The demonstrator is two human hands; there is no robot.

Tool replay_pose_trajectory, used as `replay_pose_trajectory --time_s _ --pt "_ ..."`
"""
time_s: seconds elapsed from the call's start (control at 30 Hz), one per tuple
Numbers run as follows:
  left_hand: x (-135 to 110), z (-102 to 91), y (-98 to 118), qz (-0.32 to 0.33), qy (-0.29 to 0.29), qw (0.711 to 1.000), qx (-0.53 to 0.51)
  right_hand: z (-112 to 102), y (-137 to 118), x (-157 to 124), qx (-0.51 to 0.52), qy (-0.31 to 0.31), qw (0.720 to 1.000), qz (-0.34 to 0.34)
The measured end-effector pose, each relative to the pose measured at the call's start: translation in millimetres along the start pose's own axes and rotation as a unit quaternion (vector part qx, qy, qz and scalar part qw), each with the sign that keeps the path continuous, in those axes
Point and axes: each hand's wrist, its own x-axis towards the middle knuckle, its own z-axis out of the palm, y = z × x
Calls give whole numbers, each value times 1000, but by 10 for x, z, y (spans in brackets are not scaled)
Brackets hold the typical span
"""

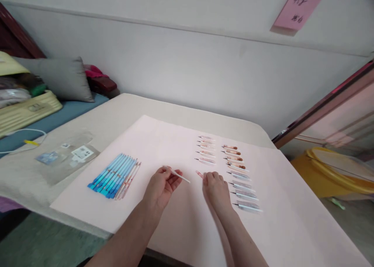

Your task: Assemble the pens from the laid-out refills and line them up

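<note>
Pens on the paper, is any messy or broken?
Nothing stands out. Blue pens lie side by side, pen parts sit in neat rows. Left hand holds a white refill, right hand a pink piece.

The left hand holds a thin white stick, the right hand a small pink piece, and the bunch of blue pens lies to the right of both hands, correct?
Not quite. In the head view the left hand holds the thin white stick and the right hand the small pink piece, but the bunch of blue pens lies to the left of both hands.
</note>
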Motion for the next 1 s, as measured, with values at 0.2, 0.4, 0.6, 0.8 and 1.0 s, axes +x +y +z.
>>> replay_pose_trajectory --time_s 0.2,0.4,0.6,0.8,1.0 --pt "55 -48 62 40 -7 999 -11 -147 -89 -159 154 -40 986 -45" --pt "51 -51 82 82 0 996 19 -346 -272 -291 324 -32 940 -106" --pt "48 -86 104 117 -10 993 22 -378 -292 -271 317 -24 944 -83" --pt "90 -126 103 123 -3 992 23 -424 -257 -276 320 -24 945 -66" --pt "84 -95 102 139 -9 989 48 -410 -242 -272 302 -3 950 -75"
